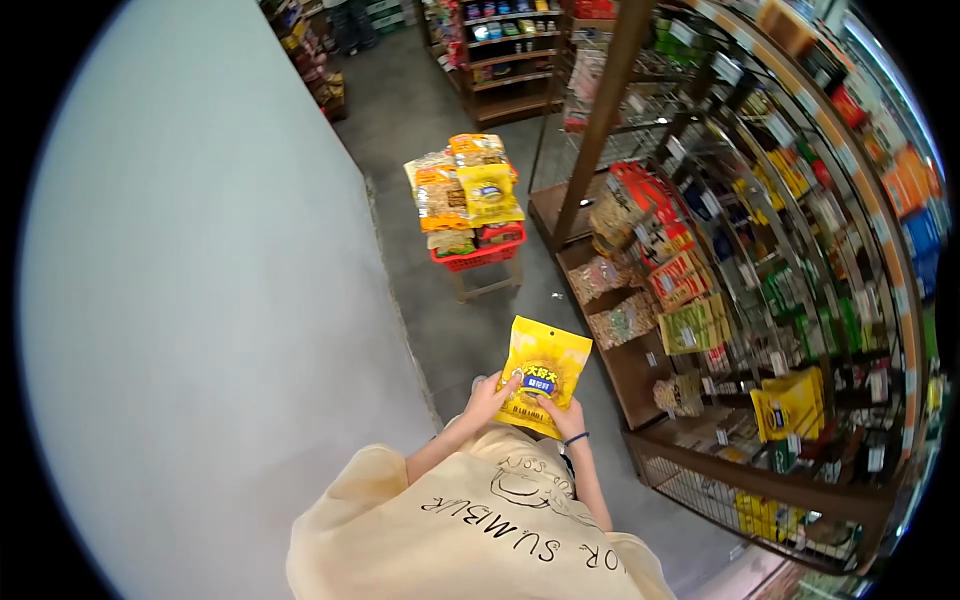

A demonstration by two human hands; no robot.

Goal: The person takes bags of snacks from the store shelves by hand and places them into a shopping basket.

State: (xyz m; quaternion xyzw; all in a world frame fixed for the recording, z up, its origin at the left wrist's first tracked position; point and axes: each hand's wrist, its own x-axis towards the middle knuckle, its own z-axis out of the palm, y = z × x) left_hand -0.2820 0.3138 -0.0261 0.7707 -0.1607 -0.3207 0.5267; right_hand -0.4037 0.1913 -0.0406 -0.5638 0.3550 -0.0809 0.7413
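A yellow snack bag (552, 357) with a blue oval label is held upright in front of my body. My left hand (486, 398) grips its left edge, thumb on the front. On its lower right edge, my right hand (566, 417) is closed the same way; a dark band circles that wrist. The fingers behind the bag are hidden. Farther ahead, a red basket (478, 259) on a stand is piled with bags, among them a similar yellow bag (489, 194) on top and an orange bag (441, 197) beside it.
A plain pale wall (220, 300) runs along the left. To the right stands a brown shelf unit (610, 385) with red, green and clear snack packs, including yellow bags (790, 405) near its closer end. Another stocked shelf (512, 85) is at the back, and a person's legs (350, 25) show there.
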